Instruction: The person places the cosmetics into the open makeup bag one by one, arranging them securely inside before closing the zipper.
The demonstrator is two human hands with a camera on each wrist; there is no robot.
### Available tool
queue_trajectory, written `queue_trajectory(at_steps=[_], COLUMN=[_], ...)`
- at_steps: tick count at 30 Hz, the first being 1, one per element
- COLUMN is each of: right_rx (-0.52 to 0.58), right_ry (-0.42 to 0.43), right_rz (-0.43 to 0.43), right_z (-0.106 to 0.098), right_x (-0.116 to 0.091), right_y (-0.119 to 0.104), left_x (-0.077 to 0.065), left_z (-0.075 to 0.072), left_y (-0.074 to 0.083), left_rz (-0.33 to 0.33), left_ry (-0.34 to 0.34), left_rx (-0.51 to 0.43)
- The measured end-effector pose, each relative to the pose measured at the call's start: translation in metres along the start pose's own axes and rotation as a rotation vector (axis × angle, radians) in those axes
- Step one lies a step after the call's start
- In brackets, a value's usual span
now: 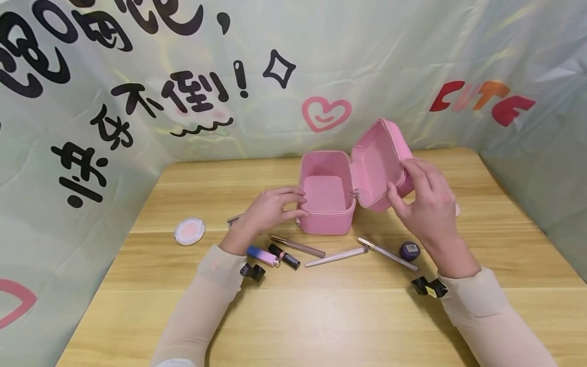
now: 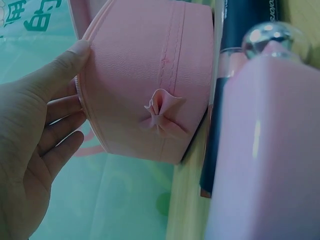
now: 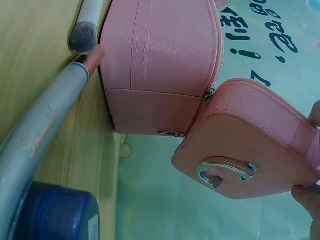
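Note:
A pink zippered case (image 1: 326,223) stands on the table, its lid (image 1: 378,158) swung out to the right. Its inside shows bare pink lining. My right hand (image 1: 428,204) holds the far edge of that lid between thumb and fingers. At the case's left rim, my left hand (image 1: 277,206) rests with loosely extended fingers; its thumb touches the rim in the left wrist view. A small pink bow (image 2: 165,115) decorates the case's side. The right wrist view shows a metal handle with a heart-shaped opening (image 3: 225,172) on the lid's outside.
In front of the case lie a blue-and-pink tube (image 1: 263,256), a black lipstick tube (image 1: 284,256), a brown-pink tube (image 1: 298,246), a brush (image 1: 337,257) and a second slim brush (image 1: 387,254). A dark jar (image 1: 409,251) sits right; a round compact (image 1: 189,232) lies left. Printed cloth (image 1: 390,61) hangs behind.

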State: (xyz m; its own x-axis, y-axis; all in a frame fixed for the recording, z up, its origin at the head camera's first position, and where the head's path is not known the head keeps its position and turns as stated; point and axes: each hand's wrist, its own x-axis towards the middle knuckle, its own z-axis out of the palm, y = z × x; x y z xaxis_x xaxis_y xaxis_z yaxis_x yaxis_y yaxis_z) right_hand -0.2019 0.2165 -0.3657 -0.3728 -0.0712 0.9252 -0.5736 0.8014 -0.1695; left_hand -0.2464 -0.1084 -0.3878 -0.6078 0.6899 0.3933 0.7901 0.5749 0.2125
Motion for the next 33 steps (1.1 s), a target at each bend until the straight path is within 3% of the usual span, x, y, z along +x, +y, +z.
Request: queue_trajectory(at_steps=[8,18,27,33], right_rx=[-0.029,-0.055,-0.015,-0.028], right_ry=[-0.052,-0.076,-0.077,-0.083], right_rz=[0.057,0.032,0.034,0.043], right_z=[-0.003,-0.004,-0.001,-0.003], right_x=[-0.001,-0.001,0.001,0.002], right_y=[-0.001,-0.003,-0.008,-0.007], left_x=[0.001,0.001,-0.004,-0.011], left_z=[-0.001,-0.002,-0.009,-0.008], left_y=[0.000,0.005,0.024,0.035], left_rz=[-0.006,0.003,0.139,0.153], left_ry=[-0.014,-0.034,0.061,0.006], left_rx=[0.008,0.033,0.066,0.041])
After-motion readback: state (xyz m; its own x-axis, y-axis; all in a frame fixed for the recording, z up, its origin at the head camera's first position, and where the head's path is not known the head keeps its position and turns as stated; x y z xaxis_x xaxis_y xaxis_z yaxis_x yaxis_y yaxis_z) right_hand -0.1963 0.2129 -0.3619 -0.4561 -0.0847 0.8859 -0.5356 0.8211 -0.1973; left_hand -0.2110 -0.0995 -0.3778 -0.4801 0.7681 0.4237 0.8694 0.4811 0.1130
